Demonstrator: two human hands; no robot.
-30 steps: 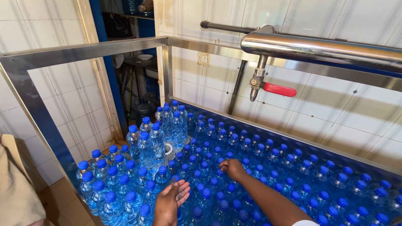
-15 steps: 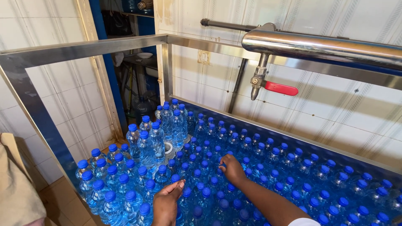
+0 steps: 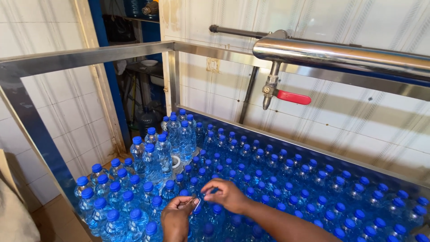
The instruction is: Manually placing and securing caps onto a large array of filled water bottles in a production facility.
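Over a steel-framed table packed with blue-capped water bottles, beneath a steel pipe with a red-handled tap on the tiled wall, the left hand and right hand meet, fingers pinched together on a small blue-and-white piece just above the caps.

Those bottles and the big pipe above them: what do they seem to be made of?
Bottles: likely clear thin plastic, since you can see through them, with opaque glossy blue plastic caps. Pipe: probably polished steel, silvery with bright reflections. Its tap handle looks coated in smooth red plastic or paint.
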